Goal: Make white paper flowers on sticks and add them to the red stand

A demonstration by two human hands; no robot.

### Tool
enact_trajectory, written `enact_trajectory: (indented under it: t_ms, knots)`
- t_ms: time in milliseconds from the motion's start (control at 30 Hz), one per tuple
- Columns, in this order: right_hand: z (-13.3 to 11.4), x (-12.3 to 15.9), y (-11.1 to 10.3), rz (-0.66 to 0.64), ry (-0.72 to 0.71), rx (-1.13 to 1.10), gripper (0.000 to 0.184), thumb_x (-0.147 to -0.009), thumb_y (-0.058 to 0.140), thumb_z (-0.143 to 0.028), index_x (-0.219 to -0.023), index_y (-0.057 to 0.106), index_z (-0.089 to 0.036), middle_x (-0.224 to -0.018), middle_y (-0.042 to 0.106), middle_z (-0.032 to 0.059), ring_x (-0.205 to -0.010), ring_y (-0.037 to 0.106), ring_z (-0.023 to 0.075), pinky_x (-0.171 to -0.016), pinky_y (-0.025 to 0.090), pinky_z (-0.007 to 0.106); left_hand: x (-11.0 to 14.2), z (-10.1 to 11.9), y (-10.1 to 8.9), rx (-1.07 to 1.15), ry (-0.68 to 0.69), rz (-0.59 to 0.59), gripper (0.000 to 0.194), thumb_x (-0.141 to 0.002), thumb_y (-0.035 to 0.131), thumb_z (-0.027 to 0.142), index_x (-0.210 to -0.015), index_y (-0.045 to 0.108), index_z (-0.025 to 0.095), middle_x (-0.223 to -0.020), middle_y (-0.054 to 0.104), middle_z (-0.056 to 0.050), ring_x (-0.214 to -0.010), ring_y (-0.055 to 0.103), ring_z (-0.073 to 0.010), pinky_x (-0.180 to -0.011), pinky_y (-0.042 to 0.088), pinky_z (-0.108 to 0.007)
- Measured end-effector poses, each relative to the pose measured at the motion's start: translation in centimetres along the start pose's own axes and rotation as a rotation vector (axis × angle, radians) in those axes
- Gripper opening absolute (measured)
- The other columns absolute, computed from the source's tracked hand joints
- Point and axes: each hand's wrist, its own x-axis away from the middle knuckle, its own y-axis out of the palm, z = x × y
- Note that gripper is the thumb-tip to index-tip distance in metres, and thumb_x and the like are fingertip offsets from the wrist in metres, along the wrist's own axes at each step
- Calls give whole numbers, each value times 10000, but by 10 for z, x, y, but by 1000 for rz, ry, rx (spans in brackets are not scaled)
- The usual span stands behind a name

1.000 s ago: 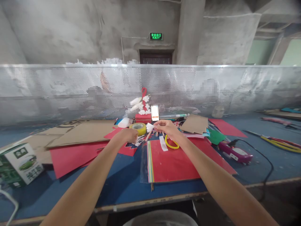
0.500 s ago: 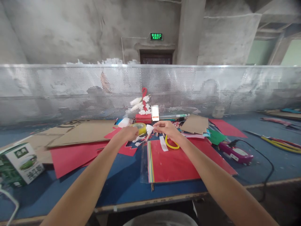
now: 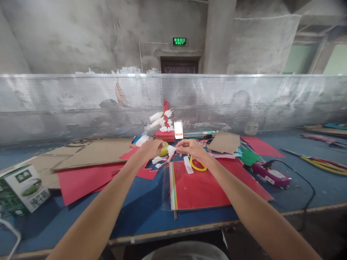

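Note:
Between the fingertips of my right hand [image 3: 193, 148] is a crumpled, flared white paper piece [image 3: 171, 150]. My left hand [image 3: 151, 148] is just left of it, fingers curled together in a pinch; whatever they hold, if anything, is hidden. A yellow tape roll [image 3: 164, 148] lies right behind the left fingers, partly covered by them. White scraps [image 3: 158, 161] rest on the table below the hands. Under my right wrist are yellow-handled scissors [image 3: 197, 165] and a white paper strip [image 3: 188, 165], both on a pack of red paper [image 3: 206, 187].
Behind the hands stands a red hook-shaped figure [image 3: 166, 106] with white tufts, on a red box [image 3: 165, 136], beside a lit phone [image 3: 178, 129]. Cardboard sheets [image 3: 94, 153] and a green-white carton [image 3: 24, 189] lie left. A purple corded device [image 3: 271, 175] sits right.
My left hand has risen slightly and shifted toward the white paper piece, covering more of the tape roll. My right hand keeps its pinch, almost unmoved.

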Motion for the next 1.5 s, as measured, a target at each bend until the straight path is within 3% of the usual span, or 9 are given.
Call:
enact_trajectory:
  t_ms: [133,300,467,733,1000,1200,1333,1500]
  knots:
    - [1,-1,0,-17,-15,1,297,-669,790,-278,-910,680,-143,-735,711,43,-601,650,123,-588,517,226,-2,6,-5,181,73,116,172,-817,511,185,-896,663,202,-916,716,-52,-789,645,-196,-697,437,-272]
    - [7,-3,1,-54,27,-93,494,-652,796,-229,-1103,595,-204,-812,722,30,-726,698,165,-703,566,288,-5,15,-5,411,213,238,153,-841,513,212,-883,659,188,-920,687,-42,-798,622,-163,-732,470,-262]
    - [9,-4,0,-63,38,-87,452,-663,808,-276,-1068,627,-187,-812,721,50,-762,703,178,-725,567,292,-5,21,-1,482,312,186,140,-833,529,216,-868,663,191,-913,689,-35,-796,615,-157,-749,473,-271]
    - [7,-3,-1,-46,22,-45,366,-670,809,-369,-939,704,-143,-785,732,70,-720,689,159,-646,535,240,-1,19,-4,478,302,116,137,-828,533,203,-888,655,212,-900,708,-12,-814,636,-163,-736,453,-275]
    - [6,-3,-1,-9,7,-120,349,-665,812,-383,-902,729,-141,-804,740,72,-807,714,178,-787,562,277,3,25,-12,525,312,84,167,-855,487,223,-915,640,194,-960,705,-26,-849,645,-168,-791,481,-283]
    - [7,-3,-1,31,12,-201,366,-631,838,-400,-854,732,-130,-793,733,65,-801,715,173,-874,559,310,7,28,-17,580,363,103,256,-932,421,307,-1044,618,190,-1046,681,-50,-907,631,-163,-845,486,-287]
    - [5,-3,-2,42,3,-255,364,-620,847,-396,-837,727,-130,-802,727,51,-779,712,165,-892,559,328,8,33,-13,572,391,112,349,-885,550,391,-1193,559,227,-1223,617,-63,-1085,583,-191,-892,472,-297]
    - [5,-3,-2,27,18,-303,329,-635,851,-346,-843,717,-129,-830,730,57,-831,715,167,-927,546,311,5,36,-6,459,338,157,248,-874,563,327,-1104,614,249,-1150,643,-49,-995,602,-198,-858,474,-330]
